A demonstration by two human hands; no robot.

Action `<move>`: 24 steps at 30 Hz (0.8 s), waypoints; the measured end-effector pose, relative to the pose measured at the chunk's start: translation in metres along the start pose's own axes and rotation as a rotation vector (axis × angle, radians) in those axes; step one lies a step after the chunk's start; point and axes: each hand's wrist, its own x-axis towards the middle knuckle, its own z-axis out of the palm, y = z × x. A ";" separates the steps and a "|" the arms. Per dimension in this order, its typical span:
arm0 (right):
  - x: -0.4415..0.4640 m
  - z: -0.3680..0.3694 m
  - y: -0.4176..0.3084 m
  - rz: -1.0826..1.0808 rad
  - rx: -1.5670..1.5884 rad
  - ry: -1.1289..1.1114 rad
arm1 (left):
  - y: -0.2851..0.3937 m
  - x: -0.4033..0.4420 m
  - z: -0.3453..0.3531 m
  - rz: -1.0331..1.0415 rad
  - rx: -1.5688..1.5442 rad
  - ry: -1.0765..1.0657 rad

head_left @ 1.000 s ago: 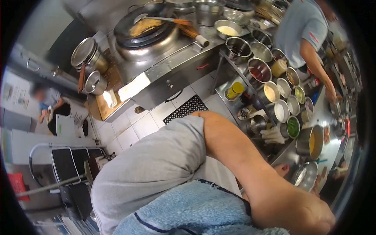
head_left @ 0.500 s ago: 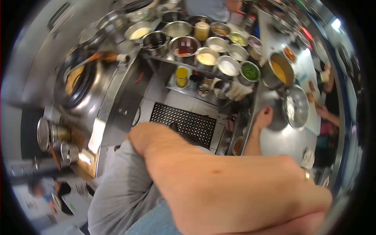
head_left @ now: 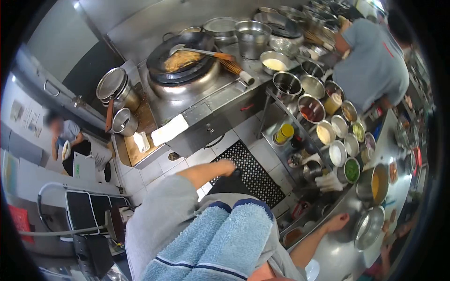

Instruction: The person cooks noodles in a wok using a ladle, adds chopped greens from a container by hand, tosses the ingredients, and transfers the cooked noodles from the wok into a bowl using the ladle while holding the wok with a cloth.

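Observation:
My left hand [head_left: 226,167] hangs over the black perforated mat [head_left: 255,173], its fingers curled closed with nothing showing in them. At the lower right my right hand [head_left: 338,221] is at the steel counter [head_left: 335,257], fingers curled in and no object visible in it. Just right of that hand sits a metal bowl [head_left: 369,228]. Above the bowl stands a deep pot of orange-yellow liquid [head_left: 378,183]. A light blue towel [head_left: 225,239] lies over my grey shirt. A wok [head_left: 180,61] with browned food and an orange-handled ladle is on the stove.
Metal containers of ingredients [head_left: 337,125] fill a rack at the right. A co-worker in a grey shirt [head_left: 370,61] leans over the far counter. Another person [head_left: 70,136] is at the left. Stacked pots [head_left: 117,91] stand left of the stove, and a folded black-and-metal item [head_left: 89,206] is below.
My left forearm has dropped from in front of the camera, and its hand is now over the mat. The view swung right and back. The co-worker's arm has moved from the counter.

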 end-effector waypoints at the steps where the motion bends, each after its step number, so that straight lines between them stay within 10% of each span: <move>1: -0.002 -0.003 -0.004 0.019 0.006 -0.016 | -0.024 -0.008 0.071 -0.139 -0.125 -0.123; 5: 0.001 -0.001 -0.001 -0.018 -0.066 0.000 | -0.032 -0.119 0.204 -0.318 -0.452 -0.618; 13: -0.077 0.060 -0.116 -0.219 0.062 -0.258 | 0.002 -0.169 0.216 -0.503 -0.968 -0.649; 17: -0.186 0.182 -0.166 -0.148 0.103 -1.476 | -0.051 -0.146 0.208 -0.462 -0.952 -0.578; 18: -0.211 0.232 -0.159 -0.450 -0.076 -1.732 | -0.074 -0.139 0.204 -0.438 -0.895 -0.569; 22: -0.294 0.230 -0.332 -0.888 0.125 -1.676 | -0.165 -0.142 0.145 -0.520 -0.830 -0.491; 24: -0.320 0.235 -0.390 -0.860 0.175 -1.709 | -0.192 -0.145 0.086 -0.124 -0.412 -0.106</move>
